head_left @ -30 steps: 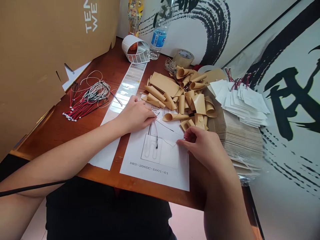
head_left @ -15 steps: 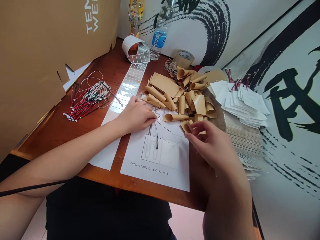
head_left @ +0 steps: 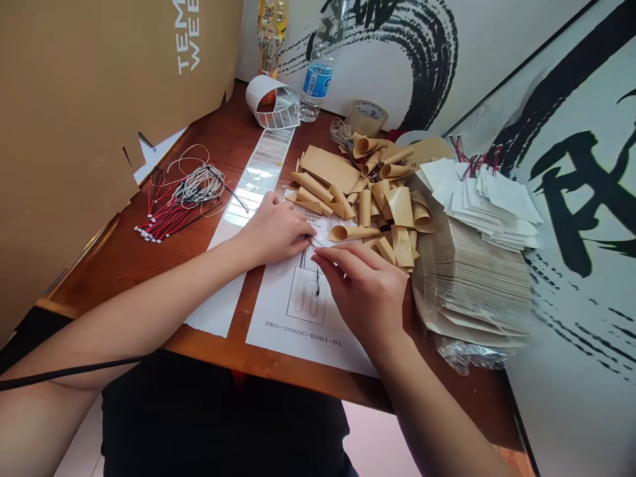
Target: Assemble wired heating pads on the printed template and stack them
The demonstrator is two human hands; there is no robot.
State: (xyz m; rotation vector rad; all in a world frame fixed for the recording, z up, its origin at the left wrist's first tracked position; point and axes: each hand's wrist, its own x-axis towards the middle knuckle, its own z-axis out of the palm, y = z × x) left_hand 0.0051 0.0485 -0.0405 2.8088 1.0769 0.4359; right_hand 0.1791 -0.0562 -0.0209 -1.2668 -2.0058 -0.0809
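Over the middle of a printed drawing sheet (head_left: 298, 331), my left hand (head_left: 281, 232) rests with its fingertips closed on a thin wire (head_left: 317, 271). My right hand (head_left: 365, 281) meets it there, thumb and index finger pinched on the same wire close to the left fingertips. One dark end of the wire hangs down over the drawing. The rest of it is hidden behind my right hand. Beside my right hand lie several curled brown paper pieces (head_left: 365, 209).
On the left lies a bundle of red and white wires (head_left: 191, 192). A label strip (head_left: 258, 165) runs back to its roll (head_left: 271, 99), near a water bottle (head_left: 318, 79) and a tape roll (head_left: 366, 118). To the right stand stacked paper sheets (head_left: 477, 278) with white pouches (head_left: 489, 205) on top.
My right hand has moved left from the brown paper pieces to the wire at my left fingertips and pinched it. My left hand has stayed in place.
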